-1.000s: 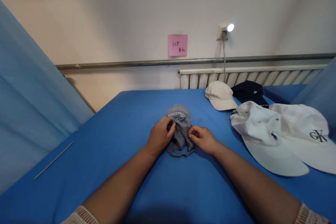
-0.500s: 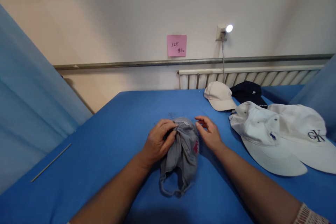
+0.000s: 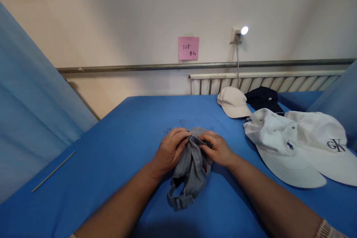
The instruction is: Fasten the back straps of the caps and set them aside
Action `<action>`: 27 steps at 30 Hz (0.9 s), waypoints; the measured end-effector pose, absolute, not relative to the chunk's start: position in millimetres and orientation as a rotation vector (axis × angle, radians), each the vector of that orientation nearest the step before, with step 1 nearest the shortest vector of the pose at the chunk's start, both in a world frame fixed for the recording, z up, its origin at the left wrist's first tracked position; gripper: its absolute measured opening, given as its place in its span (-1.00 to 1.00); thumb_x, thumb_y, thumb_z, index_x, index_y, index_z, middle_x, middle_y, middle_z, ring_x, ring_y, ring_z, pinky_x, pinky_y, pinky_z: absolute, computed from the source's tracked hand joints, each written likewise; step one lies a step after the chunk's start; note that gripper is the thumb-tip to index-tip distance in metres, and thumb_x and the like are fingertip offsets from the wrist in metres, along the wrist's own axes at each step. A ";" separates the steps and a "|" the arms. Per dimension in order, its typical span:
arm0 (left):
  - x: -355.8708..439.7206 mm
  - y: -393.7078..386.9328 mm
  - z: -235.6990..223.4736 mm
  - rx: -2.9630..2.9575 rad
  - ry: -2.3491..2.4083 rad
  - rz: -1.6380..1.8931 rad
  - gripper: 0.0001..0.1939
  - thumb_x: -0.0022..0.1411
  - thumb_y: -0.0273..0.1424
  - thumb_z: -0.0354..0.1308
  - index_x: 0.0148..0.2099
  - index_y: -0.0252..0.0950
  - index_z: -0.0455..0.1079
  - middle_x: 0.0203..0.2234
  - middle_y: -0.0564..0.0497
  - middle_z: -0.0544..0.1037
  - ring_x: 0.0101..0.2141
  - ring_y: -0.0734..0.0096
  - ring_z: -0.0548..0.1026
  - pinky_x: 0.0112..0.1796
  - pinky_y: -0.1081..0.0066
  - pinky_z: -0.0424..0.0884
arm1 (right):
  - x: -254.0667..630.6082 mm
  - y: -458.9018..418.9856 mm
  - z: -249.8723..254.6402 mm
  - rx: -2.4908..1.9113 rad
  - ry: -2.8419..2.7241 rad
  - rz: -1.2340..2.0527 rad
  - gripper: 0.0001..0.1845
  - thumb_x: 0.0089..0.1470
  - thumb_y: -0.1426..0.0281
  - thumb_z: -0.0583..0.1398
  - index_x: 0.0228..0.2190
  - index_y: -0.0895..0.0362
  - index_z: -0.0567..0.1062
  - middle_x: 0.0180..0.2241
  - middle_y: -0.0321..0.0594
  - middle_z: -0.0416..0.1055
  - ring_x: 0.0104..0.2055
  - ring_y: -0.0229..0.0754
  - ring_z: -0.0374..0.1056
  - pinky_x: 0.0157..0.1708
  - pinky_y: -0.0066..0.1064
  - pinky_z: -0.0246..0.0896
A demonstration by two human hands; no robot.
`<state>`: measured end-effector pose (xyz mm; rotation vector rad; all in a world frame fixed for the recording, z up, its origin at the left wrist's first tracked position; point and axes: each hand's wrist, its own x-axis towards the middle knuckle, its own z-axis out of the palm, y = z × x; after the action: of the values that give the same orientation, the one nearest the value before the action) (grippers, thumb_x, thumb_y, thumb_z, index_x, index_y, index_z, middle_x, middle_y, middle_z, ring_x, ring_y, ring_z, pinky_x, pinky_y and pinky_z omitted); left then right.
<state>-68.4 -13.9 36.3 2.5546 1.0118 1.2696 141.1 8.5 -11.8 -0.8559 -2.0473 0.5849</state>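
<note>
A crumpled grey cap [image 3: 191, 171] with a small red emblem lies on the blue table cover [image 3: 119, 145] in front of me, its back strap hanging toward me. My left hand [image 3: 170, 150] is closed on the cap's left side near the top. My right hand [image 3: 217, 148] pinches the cap's right side, fingers curled onto the fabric. Both hands meet at the cap's far end.
Two white caps [image 3: 281, 145] [image 3: 323, 145] lie overlapping at the right, with a beige cap [image 3: 232, 102] and a dark navy cap [image 3: 263, 96] behind them. A thin stick [image 3: 52, 171] lies at the left. Blue fabric hangs on both sides. A radiator and pink note are on the wall.
The cap was turned and pulled toward me, its strap now nearest me. My right hand let go briefly, opened beside the cap, then closed on its right side again.
</note>
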 end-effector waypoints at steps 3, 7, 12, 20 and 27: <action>-72.4 -9.5 35.2 2.589 1.042 1.280 -0.78 0.32 -0.48 0.01 -0.02 -0.23 0.35 -0.18 -0.06 0.46 -0.15 0.39 0.45 -0.15 0.37 0.41 | 141.2 6.8 -8.1 -0.887 -2.018 0.480 -0.95 0.07 0.44 0.15 -0.43 0.10 0.39 -0.45 -0.27 0.39 -0.36 -0.18 0.26 -0.26 -0.32 0.15; -80.0 -2.1 37.8 2.678 1.153 1.263 -0.78 0.33 -0.45 -0.01 -0.02 -0.24 0.37 -0.18 -0.08 0.48 -0.14 0.35 0.44 -0.14 0.32 0.41 | 144.3 -6.1 8.5 -0.943 -1.985 0.253 -0.89 -0.02 0.46 0.16 -0.52 0.10 0.29 -0.54 -0.30 0.27 -0.43 -0.20 0.18 -0.32 -0.33 0.09; -83.8 -1.9 46.4 2.822 1.253 1.111 -0.79 0.31 -0.45 0.01 -0.03 -0.25 0.37 -0.19 -0.07 0.51 -0.17 0.32 0.44 -0.13 0.27 0.38 | 142.4 -28.0 24.3 -0.788 -2.138 0.515 -0.81 0.14 0.34 0.11 -0.50 0.10 0.32 -0.54 -0.31 0.30 -0.46 -0.25 0.21 -0.39 -0.40 0.10; -82.2 -10.8 58.3 2.694 1.200 1.041 -0.78 0.25 -0.51 0.04 -0.07 -0.26 0.37 -0.18 -0.05 0.49 -0.16 0.38 0.47 -0.13 0.37 0.41 | 139.0 -5.4 -3.5 -1.276 -1.873 0.598 -0.63 0.13 0.22 0.13 -0.06 0.12 0.38 -0.04 -0.05 0.39 -0.01 -0.04 0.33 -0.06 -0.23 0.20; -90.8 -3.0 55.1 2.680 1.232 1.064 -0.77 0.23 -0.54 0.02 -0.09 -0.26 0.37 -0.16 -0.04 0.49 -0.12 0.38 0.46 -0.09 0.36 0.41 | 151.5 4.0 -3.1 -1.531 -1.975 0.730 -0.43 0.11 0.01 0.10 -0.03 0.18 0.40 -0.17 0.01 0.50 -0.21 -0.03 0.45 -0.25 -0.28 0.25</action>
<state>-90.8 -3.0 55.1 2.6797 1.2321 1.0642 151.5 4.0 -3.1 -1.5306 -1.9746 0.7305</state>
